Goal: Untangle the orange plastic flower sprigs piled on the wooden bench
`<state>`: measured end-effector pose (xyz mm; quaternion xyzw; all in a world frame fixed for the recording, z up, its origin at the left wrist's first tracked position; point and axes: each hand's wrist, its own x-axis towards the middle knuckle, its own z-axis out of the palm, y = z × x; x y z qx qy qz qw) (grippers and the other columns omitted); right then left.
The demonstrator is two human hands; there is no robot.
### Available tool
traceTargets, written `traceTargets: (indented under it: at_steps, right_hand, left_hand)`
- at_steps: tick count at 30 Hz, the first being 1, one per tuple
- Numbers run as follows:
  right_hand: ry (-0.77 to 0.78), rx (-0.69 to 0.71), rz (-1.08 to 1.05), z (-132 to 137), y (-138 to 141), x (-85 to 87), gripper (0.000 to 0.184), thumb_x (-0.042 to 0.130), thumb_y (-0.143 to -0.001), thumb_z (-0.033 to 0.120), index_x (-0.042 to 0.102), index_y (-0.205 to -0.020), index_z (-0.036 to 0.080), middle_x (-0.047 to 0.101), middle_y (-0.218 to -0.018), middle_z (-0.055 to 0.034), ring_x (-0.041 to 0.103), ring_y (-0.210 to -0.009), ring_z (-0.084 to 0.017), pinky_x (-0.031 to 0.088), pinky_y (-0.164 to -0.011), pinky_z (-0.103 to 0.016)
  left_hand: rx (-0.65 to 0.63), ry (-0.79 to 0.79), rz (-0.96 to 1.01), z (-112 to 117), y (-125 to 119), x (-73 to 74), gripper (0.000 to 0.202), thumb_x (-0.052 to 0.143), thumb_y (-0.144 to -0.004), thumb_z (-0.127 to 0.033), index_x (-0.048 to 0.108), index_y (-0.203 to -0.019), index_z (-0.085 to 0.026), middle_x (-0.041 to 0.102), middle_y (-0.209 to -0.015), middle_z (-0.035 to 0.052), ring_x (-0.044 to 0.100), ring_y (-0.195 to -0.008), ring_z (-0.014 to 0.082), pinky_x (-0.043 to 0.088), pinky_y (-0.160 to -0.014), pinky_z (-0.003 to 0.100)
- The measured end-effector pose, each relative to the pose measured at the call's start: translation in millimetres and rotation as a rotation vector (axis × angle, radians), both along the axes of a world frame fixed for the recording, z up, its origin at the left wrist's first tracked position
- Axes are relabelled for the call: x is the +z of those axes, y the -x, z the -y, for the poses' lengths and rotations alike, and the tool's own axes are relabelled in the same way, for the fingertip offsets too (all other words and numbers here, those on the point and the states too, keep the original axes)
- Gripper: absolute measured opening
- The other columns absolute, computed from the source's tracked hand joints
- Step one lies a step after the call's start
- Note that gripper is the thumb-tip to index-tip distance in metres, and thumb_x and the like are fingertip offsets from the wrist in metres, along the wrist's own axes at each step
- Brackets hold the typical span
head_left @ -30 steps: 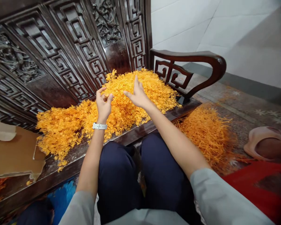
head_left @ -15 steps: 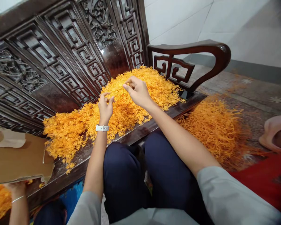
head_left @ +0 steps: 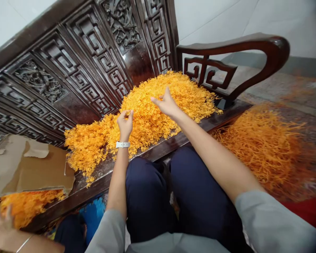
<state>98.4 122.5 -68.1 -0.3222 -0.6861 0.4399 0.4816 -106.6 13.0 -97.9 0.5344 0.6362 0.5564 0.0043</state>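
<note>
While my left hand (head_left: 125, 124) pinches narrow fingers on the orange sprigs (head_left: 147, 119), my right hand (head_left: 168, 104) hovers beside, fingers wide, over the desk (head_left: 152, 151).

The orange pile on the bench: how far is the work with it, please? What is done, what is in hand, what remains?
Done, it seems: a darker orange heap lies on the floor beside the bench. In hand: the left hand pinches a sprig at the bench pile; the right hand is open above it. Left: the large bench pile.
</note>
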Motion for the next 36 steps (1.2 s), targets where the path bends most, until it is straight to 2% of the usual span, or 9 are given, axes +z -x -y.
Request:
traceTargets:
  at_steps: [4, 7, 10, 15, 20, 23, 27, 33, 36]
  right_hand:
    - [-0.001, 0.117, -0.015, 0, -6, 3.1, 0.068, 0.08, -0.086, 0.054, 0.064, -0.145, 0.022, 0.07, -0.109, -0.0118, 0.058, -0.083, -0.022, 0.051, -0.085, -0.043]
    - [-0.15, 0.231, 0.05, 15, -18, 19.6, 0.042, 0.087, -0.08, 0.052, 0.08, -0.106, 0.02, 0.061, -0.074, -0.0021, 0.048, -0.069, -0.017, 0.044, -0.077, -0.038]
    - [-0.218, 0.236, 0.079, 23, -22, 29.3, 0.028, 0.082, -0.088, 0.041, 0.072, -0.073, 0.019, 0.049, -0.061, 0.001, 0.041, -0.067, -0.015, 0.038, -0.075, -0.037]
    - [-0.248, 0.464, 0.017, 54, -22, 50.6, 0.027, 0.083, -0.087, 0.025, 0.064, -0.069, 0.019, 0.05, -0.063, 0.0014, 0.042, -0.067, -0.014, 0.038, -0.073, -0.034]
    - [-0.016, 0.611, -0.383, 91, -39, 80.7, 0.033, 0.08, -0.09, 0.048, 0.066, -0.081, 0.019, 0.053, -0.071, 0.0005, 0.052, -0.065, -0.012, 0.042, -0.058, -0.027]
    - [0.121, 0.483, -0.501, 74, -35, 73.0, 0.036, 0.067, -0.097, 0.057, 0.069, -0.105, 0.022, 0.062, -0.087, -0.0021, 0.059, -0.069, -0.012, 0.049, -0.062, -0.028]
    - [0.166, 0.259, -0.259, 26, -11, 32.7, 0.048, 0.064, -0.101, 0.049, 0.06, -0.143, 0.025, 0.069, -0.115, -0.009, 0.064, -0.084, -0.017, 0.055, -0.077, -0.038]
    - [-0.07, 0.247, -0.071, 21, -7, 18.9, 0.055, 0.081, -0.088, 0.042, 0.067, -0.137, 0.022, 0.068, -0.09, -0.0055, 0.054, -0.071, -0.018, 0.051, -0.076, -0.039]
    - [-0.168, 0.198, -0.031, 23, -9, 23.8, 0.028, 0.081, -0.089, 0.035, 0.075, -0.113, 0.021, 0.061, -0.073, -0.0008, 0.05, -0.068, -0.017, 0.045, -0.074, -0.036]
  left_hand:
    - [-0.095, 0.037, -0.118, 3, -15, 17.0, 0.034, 0.069, -0.095, -0.05, 0.07, -0.079, -0.02, 0.066, -0.076, 0.003, 0.059, -0.072, 0.0178, 0.046, -0.075, 0.031]
    - [-0.104, 0.037, -0.149, 4, -16, 17.3, 0.032, 0.072, -0.094, -0.047, 0.07, -0.076, -0.021, 0.067, -0.076, 0.0029, 0.058, -0.073, 0.0181, 0.045, -0.077, 0.031]
    - [-0.052, 0.035, -0.081, 1, -11, 10.9, 0.03, 0.075, -0.09, -0.043, 0.068, -0.072, -0.02, 0.065, -0.074, 0.0027, 0.055, -0.072, 0.0177, 0.043, -0.074, 0.031]
    - [-0.025, 0.022, 0.052, -5, 0, 0.7, 0.028, 0.075, -0.084, -0.038, 0.061, -0.068, -0.019, 0.055, -0.068, -0.0003, 0.048, -0.066, 0.015, 0.039, -0.065, 0.028]
    - [0.159, 0.011, 0.207, -1, 11, -6.3, 0.053, 0.078, -0.083, -0.047, 0.037, -0.061, -0.023, 0.033, -0.059, -0.006, 0.033, -0.057, 0.0106, 0.028, -0.055, 0.026]
    - [0.085, 0.009, 0.247, 0, 10, -4.9, 0.052, 0.078, -0.085, -0.056, 0.042, -0.067, -0.023, 0.038, -0.06, -0.0054, 0.039, -0.057, 0.0111, 0.03, -0.055, 0.026]
    - [0.039, -0.044, 0.189, -1, 0, 7.3, 0.054, 0.079, -0.084, -0.059, 0.043, -0.067, -0.023, 0.039, -0.059, -0.0052, 0.043, -0.055, 0.0114, 0.031, -0.054, 0.026]
    - [-0.063, -0.005, 0.001, 5, -20, 26.9, 0.043, 0.074, -0.091, -0.054, 0.06, -0.067, -0.02, 0.056, -0.065, -0.0005, 0.051, -0.062, 0.0141, 0.04, -0.062, 0.029]
    - [-0.11, 0.028, -0.082, 7, -24, 29.2, 0.037, 0.075, -0.091, -0.052, 0.07, -0.074, -0.02, 0.066, -0.072, 0.0021, 0.056, -0.068, 0.0162, 0.044, -0.069, 0.031]
